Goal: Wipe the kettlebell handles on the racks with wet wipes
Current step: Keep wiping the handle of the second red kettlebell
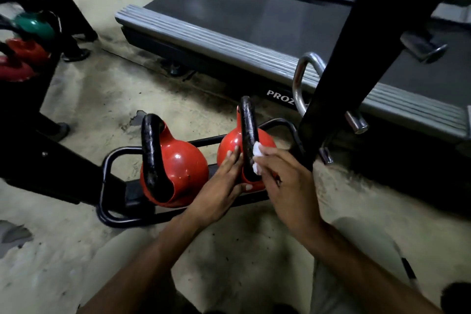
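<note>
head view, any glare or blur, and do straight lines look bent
Head view: dim overall, with small glare spots on the left kettlebell; the treadmill edge bows from the wide lens; the far-left rack is dark and smeared; the wipe in the right hand looks fairly sharp.

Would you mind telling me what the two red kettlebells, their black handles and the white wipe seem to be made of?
Kettlebells: glossy red coating, probably vinyl or paint over metal; light glints off the round bodies. Handles: likely cast iron, painted black; the surface looks rough and chipped. Wipe in the right hand: soft thin cloth-like sheet, crumpled into folds.
</note>
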Motion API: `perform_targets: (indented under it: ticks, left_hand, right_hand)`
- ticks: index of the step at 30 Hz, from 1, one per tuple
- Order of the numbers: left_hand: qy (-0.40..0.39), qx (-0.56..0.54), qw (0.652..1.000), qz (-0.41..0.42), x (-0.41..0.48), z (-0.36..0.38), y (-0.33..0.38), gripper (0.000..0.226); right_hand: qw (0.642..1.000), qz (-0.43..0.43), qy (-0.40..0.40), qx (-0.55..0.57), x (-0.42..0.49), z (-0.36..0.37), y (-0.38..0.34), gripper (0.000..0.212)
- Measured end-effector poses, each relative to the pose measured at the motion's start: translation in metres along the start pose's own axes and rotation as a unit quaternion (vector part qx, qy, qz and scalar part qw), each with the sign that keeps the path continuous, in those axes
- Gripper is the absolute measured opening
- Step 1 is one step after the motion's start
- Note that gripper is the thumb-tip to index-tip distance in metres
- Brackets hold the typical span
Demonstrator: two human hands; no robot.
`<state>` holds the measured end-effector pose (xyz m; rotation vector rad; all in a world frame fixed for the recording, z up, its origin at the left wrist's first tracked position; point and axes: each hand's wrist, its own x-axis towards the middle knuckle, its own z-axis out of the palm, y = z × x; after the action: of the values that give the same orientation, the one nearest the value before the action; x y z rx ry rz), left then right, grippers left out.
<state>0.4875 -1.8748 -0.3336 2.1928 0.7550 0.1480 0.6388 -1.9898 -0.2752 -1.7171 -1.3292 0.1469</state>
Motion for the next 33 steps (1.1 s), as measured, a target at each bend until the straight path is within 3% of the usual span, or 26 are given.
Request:
perform_targets:
  ticks: [3, 6, 8, 10, 14, 17, 21, 24, 27, 29, 33]
  left_hand:
    - [-0.021, -0.060, 0.997, -0.032, -0.007, -0.025, 0.043, 0.066]
    - [0.046, -0.084, 0.993, -0.072, -0.020, -0.047, 0.084, 0.035]
    - [0.099, -0.123, 0.980, -0.117, -0.033, -0.059, 0.113, 0.023]
    - [0.105, -0.197, 0.962, -0.155, -0.046, -0.069, 0.153, 0.024]
    - [0.002, -0.340, 0.915, -0.219, -0.064, -0.091, 0.249, 0.024]
    - [-0.052, -0.345, 0.911, -0.219, -0.074, -0.112, 0.315, 0.013]
    - [-0.112, -0.314, 0.920, -0.204, -0.096, -0.154, 0.411, 0.011]
    - [-0.144, -0.314, 0.912, -0.221, -0.112, -0.176, 0.474, 0.013]
    - [-0.226, -0.317, 0.898, -0.205, -0.127, -0.174, 0.528, 0.011]
    - [-0.277, -0.321, 0.887, -0.182, -0.134, -0.161, 0.559, 0.013]
    - [-0.320, -0.296, 0.889, -0.137, -0.137, -0.120, 0.607, 0.017]
  right_hand:
    - [0.978, 0.153, -0.047, 0.137, 0.006, -0.026, -0.012, 0.012]
    - [0.909, 0.317, -0.049, 0.268, 0.012, -0.060, -0.033, 0.016]
    - [0.876, 0.378, -0.020, 0.300, 0.012, -0.083, -0.050, 0.008]
    - [0.862, 0.417, 0.003, 0.289, 0.008, -0.107, -0.069, 0.010]
    - [0.844, 0.441, 0.049, 0.303, 0.002, -0.168, -0.126, 0.022]
    - [0.856, 0.432, 0.082, 0.271, -0.006, -0.218, -0.178, 0.023]
    - [0.820, 0.471, 0.099, 0.310, -0.014, -0.297, -0.259, 0.021]
    - [0.859, 0.452, 0.077, 0.226, -0.024, -0.356, -0.319, 0.040]
    - [0.909, 0.408, 0.084, 0.026, -0.043, -0.402, -0.352, 0.031]
    - [0.906, 0.406, 0.105, -0.059, -0.056, -0.433, -0.364, 0.018]
    - [0.877, 0.443, 0.152, -0.106, -0.089, -0.490, -0.355, 0.008]
